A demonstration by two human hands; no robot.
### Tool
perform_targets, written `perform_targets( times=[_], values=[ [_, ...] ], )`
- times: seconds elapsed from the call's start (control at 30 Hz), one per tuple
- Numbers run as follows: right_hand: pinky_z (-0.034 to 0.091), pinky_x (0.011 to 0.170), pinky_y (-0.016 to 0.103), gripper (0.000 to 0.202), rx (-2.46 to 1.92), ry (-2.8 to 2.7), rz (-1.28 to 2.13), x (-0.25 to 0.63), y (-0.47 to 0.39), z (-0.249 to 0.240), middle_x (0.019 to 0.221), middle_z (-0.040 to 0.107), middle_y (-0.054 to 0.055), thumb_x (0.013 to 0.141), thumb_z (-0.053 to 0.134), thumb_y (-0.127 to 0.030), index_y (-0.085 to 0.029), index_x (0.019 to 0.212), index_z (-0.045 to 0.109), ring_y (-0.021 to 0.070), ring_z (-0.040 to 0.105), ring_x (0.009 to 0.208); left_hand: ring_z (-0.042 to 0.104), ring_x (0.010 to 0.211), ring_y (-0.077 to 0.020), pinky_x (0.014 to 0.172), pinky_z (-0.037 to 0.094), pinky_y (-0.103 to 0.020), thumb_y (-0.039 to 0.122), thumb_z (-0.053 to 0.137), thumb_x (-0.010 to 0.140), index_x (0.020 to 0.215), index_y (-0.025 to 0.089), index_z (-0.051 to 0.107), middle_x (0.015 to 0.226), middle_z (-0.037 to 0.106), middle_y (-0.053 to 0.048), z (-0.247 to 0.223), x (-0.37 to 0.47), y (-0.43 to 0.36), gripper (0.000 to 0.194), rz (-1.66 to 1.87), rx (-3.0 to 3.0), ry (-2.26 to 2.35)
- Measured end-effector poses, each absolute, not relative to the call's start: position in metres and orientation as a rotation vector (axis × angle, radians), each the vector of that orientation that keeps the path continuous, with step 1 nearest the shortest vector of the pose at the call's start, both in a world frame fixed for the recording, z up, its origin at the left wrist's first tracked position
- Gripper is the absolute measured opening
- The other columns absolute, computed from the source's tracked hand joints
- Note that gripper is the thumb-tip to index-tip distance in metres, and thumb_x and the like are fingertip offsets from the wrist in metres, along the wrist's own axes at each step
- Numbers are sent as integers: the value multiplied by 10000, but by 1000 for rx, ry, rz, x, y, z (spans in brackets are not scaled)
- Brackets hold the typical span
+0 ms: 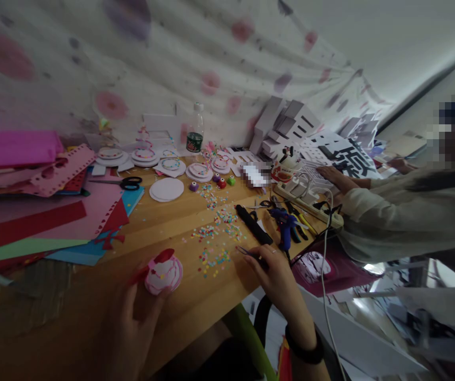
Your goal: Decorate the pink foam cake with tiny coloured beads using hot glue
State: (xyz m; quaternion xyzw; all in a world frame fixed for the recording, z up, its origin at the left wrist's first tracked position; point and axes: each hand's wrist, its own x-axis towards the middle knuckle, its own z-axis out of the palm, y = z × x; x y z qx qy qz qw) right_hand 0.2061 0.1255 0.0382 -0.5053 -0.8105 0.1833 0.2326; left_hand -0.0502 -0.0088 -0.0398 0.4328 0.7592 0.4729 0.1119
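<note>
Near the table's front edge, my left hand (pixel 142 312) grips a small round pink-and-white paper craft piece (pixel 164 275) by its sides. A red paper piece (pixel 164 256) stands up at its top, and small coloured bits dot its face. To the right, my right hand (pixel 271 267) is closed around a pair of tweezers (pixel 247 252), whose tips point left toward the loose confetti. Colourful confetti dots (pixel 215 259) lie scattered over the wood between my hands. Whether the tweezer tips pinch a dot is too small to make out.
Paper sheets (pixel 45 222) and black-handled scissors (pixel 130 183) lie left. Decorated white discs (pixel 199 171) and a bottle (pixel 194 129) stand behind. A blue glue gun (pixel 286 233), pliers (pixel 302 214) and a power strip (pixel 310 203) with cables lie right, beside another person's arm (pixel 346 185).
</note>
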Motion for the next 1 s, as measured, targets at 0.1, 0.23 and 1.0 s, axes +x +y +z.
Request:
perform_targets(
  times=[0.1, 0.23, 1.0],
  values=[
    [470, 647, 330, 235, -1405, -2251, 546, 203, 124, 35, 818, 693, 71, 965, 531, -373, -184, 908, 660, 220, 633, 718, 645, 1148, -324, 1009, 516, -494, 659, 640, 789, 1243, 222, 594, 1223, 673, -118, -43, -52, -8, 632, 1413, 1274, 2241],
    [429, 588, 305, 180, -1450, -2272, 559, 197, 121, 32, 735, 673, 45, 918, 598, -343, -188, 830, 624, 202, 607, 649, 650, 1105, -329, 981, 522, -494, 662, 645, 777, 1157, 216, 617, 1162, 678, -117, -48, -55, -8, 587, 1417, 1290, 2264],
    [460, 627, 288, 107, -1036, -2188, 322, 204, 121, 40, 735, 644, 20, 932, 655, -221, -212, 826, 653, 194, 598, 705, 671, 1002, -298, 855, 550, -457, 612, 604, 852, 1131, 219, 635, 1068, 683, -105, -43, -54, -8, 482, 1453, 1481, 2251]
  ],
)
